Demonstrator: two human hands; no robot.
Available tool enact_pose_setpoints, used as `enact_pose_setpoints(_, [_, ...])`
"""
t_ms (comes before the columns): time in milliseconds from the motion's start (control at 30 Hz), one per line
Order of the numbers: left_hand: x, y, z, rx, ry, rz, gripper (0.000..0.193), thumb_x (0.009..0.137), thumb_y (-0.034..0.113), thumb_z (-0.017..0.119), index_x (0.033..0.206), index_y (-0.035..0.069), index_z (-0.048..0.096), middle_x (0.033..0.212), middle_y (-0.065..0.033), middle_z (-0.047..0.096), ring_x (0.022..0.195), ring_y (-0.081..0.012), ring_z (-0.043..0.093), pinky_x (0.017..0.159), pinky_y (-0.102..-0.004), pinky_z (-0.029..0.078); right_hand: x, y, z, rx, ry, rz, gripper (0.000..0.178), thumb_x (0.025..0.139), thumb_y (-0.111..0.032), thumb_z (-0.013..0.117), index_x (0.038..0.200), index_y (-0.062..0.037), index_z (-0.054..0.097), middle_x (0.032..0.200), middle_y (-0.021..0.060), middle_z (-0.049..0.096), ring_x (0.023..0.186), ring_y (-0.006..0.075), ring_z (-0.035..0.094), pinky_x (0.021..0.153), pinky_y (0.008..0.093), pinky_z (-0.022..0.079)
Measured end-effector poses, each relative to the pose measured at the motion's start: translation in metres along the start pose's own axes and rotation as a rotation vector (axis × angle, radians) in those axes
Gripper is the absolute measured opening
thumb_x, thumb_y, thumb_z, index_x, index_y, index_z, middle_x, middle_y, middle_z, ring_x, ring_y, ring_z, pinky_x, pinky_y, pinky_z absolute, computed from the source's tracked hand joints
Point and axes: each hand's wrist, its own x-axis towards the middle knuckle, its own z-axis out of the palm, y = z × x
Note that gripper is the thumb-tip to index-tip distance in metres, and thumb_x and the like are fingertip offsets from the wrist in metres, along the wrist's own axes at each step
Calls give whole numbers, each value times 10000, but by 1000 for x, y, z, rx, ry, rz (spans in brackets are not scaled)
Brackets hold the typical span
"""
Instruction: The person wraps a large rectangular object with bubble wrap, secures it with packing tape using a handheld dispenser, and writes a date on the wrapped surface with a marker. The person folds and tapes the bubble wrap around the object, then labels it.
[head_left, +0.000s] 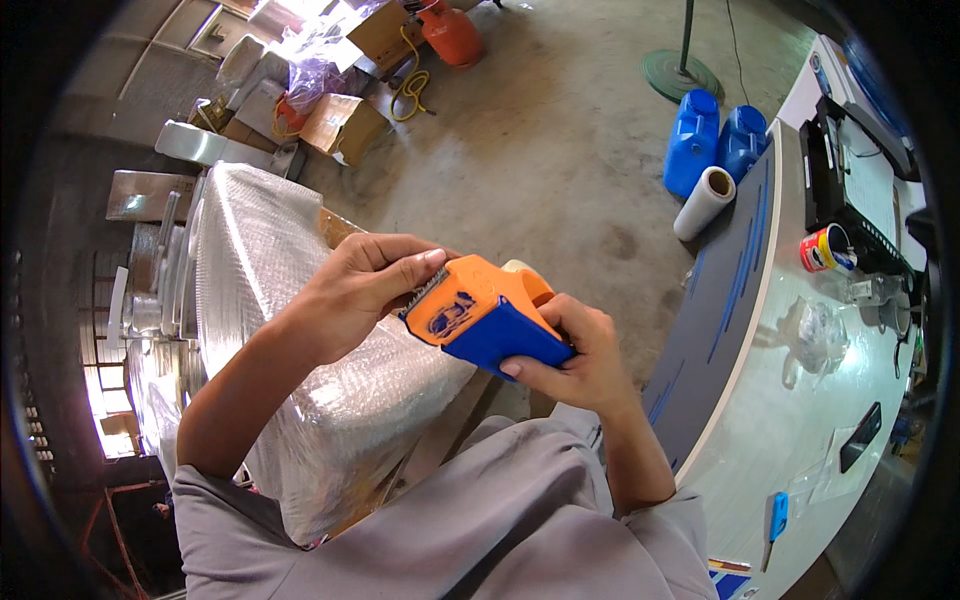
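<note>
The right hand (583,355) clamps the orange-and-blue tape dispenser (480,310) between both hands, the left hand (345,295) pinches at its toothed edge, and the bundle (350,405) below is already bubble-wrapped, the dispenser not yet applied.

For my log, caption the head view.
Right hand grips orange-and-blue plastic tape dispenser; left hand at its toothed edge.

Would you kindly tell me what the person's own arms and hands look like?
The left hand and right hand are ungloved, with no rings or watch in sight. The forearms are bare; the grey sleeves are short, ending around the elbows, and plain where visible.
</note>
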Motion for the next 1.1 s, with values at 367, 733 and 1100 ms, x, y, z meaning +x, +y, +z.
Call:
enact_pose_setpoints(367, [18, -42, -142, 1332, 555, 46, 260, 950, 201, 611, 828, -2, 718, 696, -151, 697, 630, -298, 698, 671, -410, 549, -54, 19, 36, 410, -209, 889, 418, 975, -407, 691, 1011, 8, 652, 778, 32, 666, 654, 87, 622, 592, 236, 496])
enact_pose_setpoints(733, [2, -67, -179, 1713, 22, -582, 791, 745, 415, 861, 1459, 232, 575, 1645, -147, 330, 1455, -362, 397, 1187, -576, 289, -134, 6, 102, 1065, -107, 1153, 491, 1022, -488, 586, 964, -2, 622, 690, 52, 633, 540, 132, 624, 509, 281, 522])
enact_pose_setpoints(1100, [-103, -20, -39, 1268, 173, 1038, 339, 848, 103, 742, 1179, 37, 713, 1146, -113, 715, 1051, -241, 685, 947, -389, 530, -170, 28, 206, 846, 31, 918, 626, 1021, -610, 503, 870, -18, 641, 741, 50, 627, 591, 132, 605, 571, 287, 506])
